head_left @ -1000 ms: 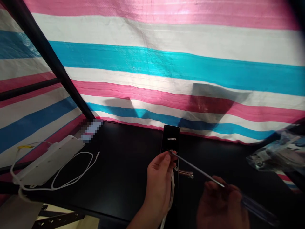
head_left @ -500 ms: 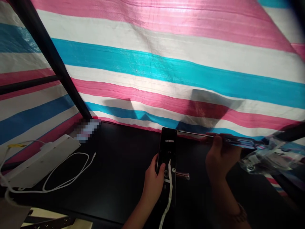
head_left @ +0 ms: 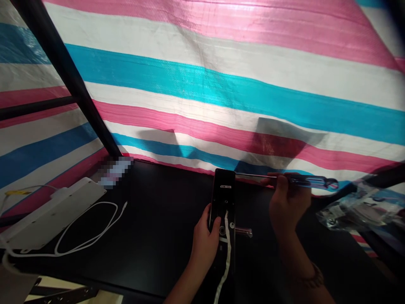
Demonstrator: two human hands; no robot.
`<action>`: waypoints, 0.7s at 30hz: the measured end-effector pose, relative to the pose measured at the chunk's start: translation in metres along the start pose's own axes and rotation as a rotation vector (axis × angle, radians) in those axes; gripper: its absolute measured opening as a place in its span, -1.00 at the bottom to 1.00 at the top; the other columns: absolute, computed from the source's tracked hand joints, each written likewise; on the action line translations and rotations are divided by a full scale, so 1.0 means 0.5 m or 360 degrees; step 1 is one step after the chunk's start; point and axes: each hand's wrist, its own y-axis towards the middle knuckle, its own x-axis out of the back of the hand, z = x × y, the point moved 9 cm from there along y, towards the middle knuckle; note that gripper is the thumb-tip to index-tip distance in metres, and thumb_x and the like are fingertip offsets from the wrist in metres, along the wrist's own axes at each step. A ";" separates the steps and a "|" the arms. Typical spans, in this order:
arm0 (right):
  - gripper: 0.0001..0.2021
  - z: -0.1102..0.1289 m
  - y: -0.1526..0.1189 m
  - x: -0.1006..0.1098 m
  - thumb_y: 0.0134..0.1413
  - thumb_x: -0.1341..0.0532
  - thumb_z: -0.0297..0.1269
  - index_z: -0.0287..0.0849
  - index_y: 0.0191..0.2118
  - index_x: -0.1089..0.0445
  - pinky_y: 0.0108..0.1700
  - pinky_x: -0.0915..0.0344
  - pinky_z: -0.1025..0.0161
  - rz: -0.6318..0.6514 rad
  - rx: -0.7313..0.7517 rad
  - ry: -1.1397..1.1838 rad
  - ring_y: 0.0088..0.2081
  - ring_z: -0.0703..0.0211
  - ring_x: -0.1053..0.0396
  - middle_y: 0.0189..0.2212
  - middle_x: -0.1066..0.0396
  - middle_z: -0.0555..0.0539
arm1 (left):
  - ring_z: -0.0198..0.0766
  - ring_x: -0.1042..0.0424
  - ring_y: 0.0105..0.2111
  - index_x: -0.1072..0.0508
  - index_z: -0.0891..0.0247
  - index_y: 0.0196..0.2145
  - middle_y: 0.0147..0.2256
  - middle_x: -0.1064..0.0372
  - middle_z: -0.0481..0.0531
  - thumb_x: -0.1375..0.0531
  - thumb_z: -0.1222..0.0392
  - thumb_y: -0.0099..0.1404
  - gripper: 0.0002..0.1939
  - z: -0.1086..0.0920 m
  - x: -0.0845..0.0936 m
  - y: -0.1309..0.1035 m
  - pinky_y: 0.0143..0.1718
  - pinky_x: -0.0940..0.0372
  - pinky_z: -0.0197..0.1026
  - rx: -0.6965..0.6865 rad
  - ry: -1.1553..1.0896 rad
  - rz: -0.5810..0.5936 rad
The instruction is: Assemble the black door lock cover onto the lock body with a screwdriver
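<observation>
My left hand [head_left: 205, 236] is closed around the left side of a long black device [head_left: 224, 195], thumb across its face. The device carries a small white label near its top, and a whitish cable [head_left: 227, 261] runs down its front. In my right hand [head_left: 289, 202] is a screwdriver [head_left: 311, 182] with a clear, bluish handle. It lies level, its thin shaft pointing left at the device's upper right edge; whether the tip touches is hard to tell. Another small clear-handled tool [head_left: 244, 232] sticks out to the right from beside or behind the device.
A black table [head_left: 152, 228] spreads below. On the left lie a white power strip [head_left: 60, 215] and a looped white cable [head_left: 91, 245]. Clear plastic bags [head_left: 354, 211] with small contents sit on the right. A striped sheet [head_left: 202, 93] on black poles [head_left: 63, 76] walls in the back.
My right hand and the screwdriver have shifted left, bringing the shaft up to the device's edge. The handle now stands clear of the plastic bags. My left hand keeps its hold on the device.
</observation>
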 end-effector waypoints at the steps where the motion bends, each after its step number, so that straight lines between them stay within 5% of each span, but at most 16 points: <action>1: -0.75 0.001 -0.001 -0.001 0.25 -0.25 -0.08 -0.18 -0.25 -0.31 -0.33 -0.42 0.15 0.0006 0.0002 0.0001 -0.52 0.15 -0.49 -0.42 -0.51 -0.05 | -0.07 -0.31 0.25 -0.25 0.28 0.30 0.24 -0.35 0.17 -0.11 0.06 0.44 -0.46 0.000 0.000 0.000 0.28 -0.18 -0.03 -0.0009 -0.0005 0.0004; 21: -0.74 -0.005 -0.001 0.004 0.22 -0.28 -0.07 -0.15 -0.25 -0.30 -0.34 -0.42 0.16 -0.0049 -0.0014 0.0083 -0.53 0.16 -0.49 -0.42 -0.50 -0.01 | -0.06 -0.33 0.24 -0.29 0.28 0.28 0.22 -0.37 0.17 -0.13 0.07 0.43 -0.47 0.001 0.004 -0.002 0.27 -0.20 -0.03 -0.0020 -0.0058 -0.0031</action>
